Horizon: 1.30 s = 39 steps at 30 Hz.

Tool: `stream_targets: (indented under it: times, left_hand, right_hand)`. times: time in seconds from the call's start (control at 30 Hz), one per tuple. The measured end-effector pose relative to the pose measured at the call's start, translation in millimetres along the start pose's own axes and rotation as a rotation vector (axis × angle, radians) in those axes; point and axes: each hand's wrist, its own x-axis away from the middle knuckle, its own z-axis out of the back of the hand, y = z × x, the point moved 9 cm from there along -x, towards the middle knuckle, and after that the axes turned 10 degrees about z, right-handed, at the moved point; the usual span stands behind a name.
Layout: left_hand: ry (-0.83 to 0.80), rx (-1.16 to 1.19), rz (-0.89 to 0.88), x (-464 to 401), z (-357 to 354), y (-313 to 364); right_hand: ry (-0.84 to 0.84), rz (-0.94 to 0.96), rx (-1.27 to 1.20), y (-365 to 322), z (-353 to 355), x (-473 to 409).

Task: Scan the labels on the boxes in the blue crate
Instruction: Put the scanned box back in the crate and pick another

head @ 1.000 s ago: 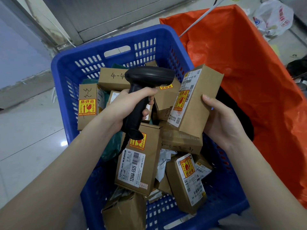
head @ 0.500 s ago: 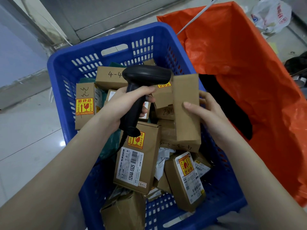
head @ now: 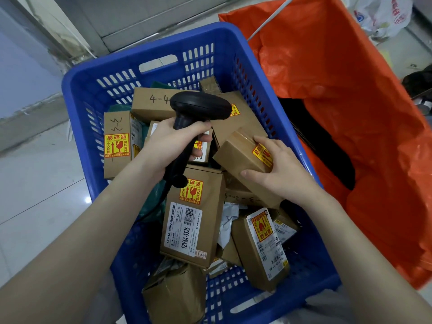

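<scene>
A blue crate on the floor holds several brown cardboard boxes with yellow-red fragile stickers and white barcode labels. My left hand grips the handle of a black barcode scanner, held above the boxes in the middle of the crate. My right hand is closed around a small brown box lying tilted on the pile at the crate's right side, its fragile sticker facing up by my fingers. A larger box with a white label lies just below the scanner.
An orange plastic bag stands open directly right of the crate, with something dark inside. A white plastic bag lies on the floor at the back right. Pale floor tiles extend to the left.
My right hand turned the small box over and lowered it from in front of the scanner down onto the pile at the crate's right side. The scanner hand stayed nearly still.
</scene>
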Motion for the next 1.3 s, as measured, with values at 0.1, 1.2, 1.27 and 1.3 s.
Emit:
stream_targets:
  times: [0.1,1.2,1.27,1.3]
  left_hand:
    - [-0.005,-0.024,-0.004,0,-1,-1]
    - [-0.026,-0.094,-0.019,0,6,-7]
    - [-0.019,-0.105,-0.009,-1,8,-11]
    - [-0.015,-0.105,0.0,-1,10,-14]
  right_hand:
    - [0.005,0.007,0.03,-1,0,0]
    - [0.199,0.195,0.098,-48,4,2]
    - [0.225,0.215,0.073,-57,3,5]
    - [0.23,0.22,0.057,-61,1,7]
